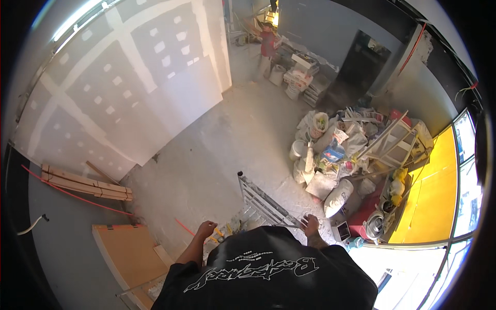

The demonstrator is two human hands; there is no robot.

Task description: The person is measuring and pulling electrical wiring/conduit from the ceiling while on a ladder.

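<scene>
My right hand (pixel 311 225) is at the near end of a grey metal stepladder (pixel 268 202), its fingers curled around the frame. The ladder slants away to the far left, and dust or paint marks its rails. To the left, my left hand (pixel 207 228) is held closed above the floor, apart from the ladder. Whatever it may hold is hidden. Small yellow tools or parts (pixel 219 237) lie on the floor beside that hand, too small to name. My black shirt covers the near middle and hides the floor beneath.
A heap of filled sacks (pixel 338 198), buckets and debris lies to the right by a yellow panel (pixel 431 186). Tied wooden boards (pixel 85 183) and a tan panel (pixel 121 253) are at left. Far back, a person in red (pixel 267 44) stands near stacked boxes (pixel 305 64).
</scene>
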